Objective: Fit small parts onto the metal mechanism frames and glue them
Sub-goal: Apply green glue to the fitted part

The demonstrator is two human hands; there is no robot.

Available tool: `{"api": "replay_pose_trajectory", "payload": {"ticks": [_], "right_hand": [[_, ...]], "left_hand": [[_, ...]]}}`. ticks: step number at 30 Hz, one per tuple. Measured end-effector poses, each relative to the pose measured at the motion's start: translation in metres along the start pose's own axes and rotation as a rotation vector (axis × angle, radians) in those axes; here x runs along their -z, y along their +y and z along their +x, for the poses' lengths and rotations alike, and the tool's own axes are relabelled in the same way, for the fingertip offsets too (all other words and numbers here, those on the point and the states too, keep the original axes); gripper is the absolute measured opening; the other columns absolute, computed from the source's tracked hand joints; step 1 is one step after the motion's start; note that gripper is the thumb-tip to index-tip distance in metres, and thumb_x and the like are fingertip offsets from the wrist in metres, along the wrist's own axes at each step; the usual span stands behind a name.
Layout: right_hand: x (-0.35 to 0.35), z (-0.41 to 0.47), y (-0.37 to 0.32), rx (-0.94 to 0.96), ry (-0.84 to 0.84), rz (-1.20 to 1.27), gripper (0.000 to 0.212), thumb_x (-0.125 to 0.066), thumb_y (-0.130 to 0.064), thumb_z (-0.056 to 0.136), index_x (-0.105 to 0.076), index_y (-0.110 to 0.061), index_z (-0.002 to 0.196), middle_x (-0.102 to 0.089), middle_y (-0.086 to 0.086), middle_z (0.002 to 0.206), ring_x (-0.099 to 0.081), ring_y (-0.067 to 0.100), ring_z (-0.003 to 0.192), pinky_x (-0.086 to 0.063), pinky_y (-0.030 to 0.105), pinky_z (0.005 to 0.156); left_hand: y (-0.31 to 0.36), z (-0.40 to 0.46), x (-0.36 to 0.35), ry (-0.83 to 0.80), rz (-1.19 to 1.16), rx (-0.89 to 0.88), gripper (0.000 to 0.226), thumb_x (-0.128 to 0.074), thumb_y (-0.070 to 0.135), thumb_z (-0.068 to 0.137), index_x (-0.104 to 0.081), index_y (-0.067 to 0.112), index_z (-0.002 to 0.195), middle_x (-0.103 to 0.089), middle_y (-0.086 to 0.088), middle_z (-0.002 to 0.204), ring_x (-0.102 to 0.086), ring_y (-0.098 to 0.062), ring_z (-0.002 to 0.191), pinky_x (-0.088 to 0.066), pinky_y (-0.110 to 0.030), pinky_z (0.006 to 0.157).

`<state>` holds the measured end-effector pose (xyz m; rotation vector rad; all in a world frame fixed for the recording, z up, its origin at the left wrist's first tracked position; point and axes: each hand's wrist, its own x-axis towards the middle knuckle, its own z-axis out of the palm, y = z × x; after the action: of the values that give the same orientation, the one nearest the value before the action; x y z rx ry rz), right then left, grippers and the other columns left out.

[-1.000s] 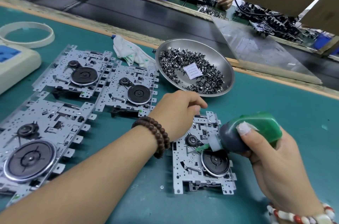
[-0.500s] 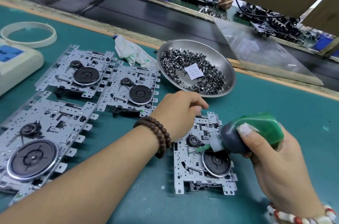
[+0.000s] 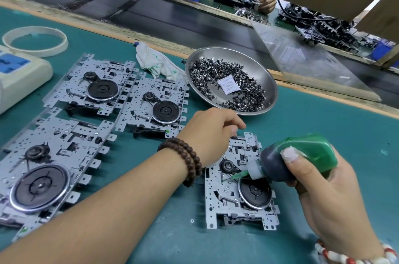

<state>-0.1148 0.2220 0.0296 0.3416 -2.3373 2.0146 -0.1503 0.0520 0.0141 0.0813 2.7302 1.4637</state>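
Device: cream casing with blue pads, far left on the teal surface; no writing readable.
Ring: white, flat on the surface behind the device.
Frames, left: three metal frames lying flat, edges near or touching.
Rag: white with green stains, between the frames and the dish.
Dish: steel, holds small dark parts and a white sachet; print reads "DESICCANT", "DO NOT EAT".
Left hand: grip curled, fingertips on the top edge of the fourth frame; what they pinch, cannot tell. Brown bead bracelet on the wrist.
Right hand: grip wrapped round a green glue bottle, thumb on top; nozzle tilted down onto the fourth frame, beside its small pulley. No label on the bottle.
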Motion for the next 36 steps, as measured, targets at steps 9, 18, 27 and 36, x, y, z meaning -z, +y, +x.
{"api": "replay_pose_trajectory", "payload": {"ticks": [9, 18, 27, 36], "right_hand": [[0.0003, 0.0, 0.0, 0.008, -0.003, -0.013, 0.052, -0.075, -0.072, 0.046, -0.07, -0.03, 0.076, -0.067, -0.006, 0.068, -0.059, 0.006, 0.061, -0.046, 0.014, 0.051], [0.0009, 0.0005, 0.0009, 0.026, -0.014, -0.023, 0.051, -0.075, -0.071, 0.049, -0.069, -0.028, 0.076, -0.067, -0.004, 0.069, -0.058, 0.005, 0.062, -0.045, 0.014, 0.052], [0.0027, 0.001, 0.0024, 0.053, -0.03, 0.002, 0.026, -0.076, -0.049, 0.053, -0.068, -0.033, 0.071, -0.065, -0.01, 0.064, -0.055, -0.002, 0.056, -0.043, 0.009, 0.051], [0.0029, 0.0017, 0.0024, 0.065, -0.041, -0.025, 0.039, -0.077, -0.061, 0.053, -0.067, -0.029, 0.074, -0.066, -0.008, 0.066, -0.057, 0.002, 0.059, -0.045, 0.011, 0.055]], "left_hand": [[0.0006, 0.0, -0.0006, 0.0, -0.003, 0.002, 0.022, -0.047, 0.022, 0.095, -0.065, 0.031, 0.104, -0.059, 0.013, 0.091, -0.045, 0.008, 0.066, -0.03, -0.005, 0.056], [0.0002, -0.0002, -0.0007, 0.003, -0.003, -0.005, 0.022, -0.048, 0.022, 0.095, -0.065, 0.031, 0.103, -0.059, 0.012, 0.091, -0.047, 0.007, 0.07, -0.031, -0.004, 0.059], [-0.0001, 0.0003, -0.0006, 0.003, -0.002, -0.008, 0.022, -0.047, 0.021, 0.095, -0.066, 0.032, 0.102, -0.058, 0.014, 0.086, -0.047, 0.007, 0.066, -0.031, -0.003, 0.056], [0.0004, 0.0003, -0.0013, 0.007, 0.007, -0.015, 0.022, -0.046, 0.021, 0.095, -0.065, 0.031, 0.101, -0.058, 0.016, 0.084, -0.047, 0.009, 0.069, -0.032, -0.003, 0.059]]}}
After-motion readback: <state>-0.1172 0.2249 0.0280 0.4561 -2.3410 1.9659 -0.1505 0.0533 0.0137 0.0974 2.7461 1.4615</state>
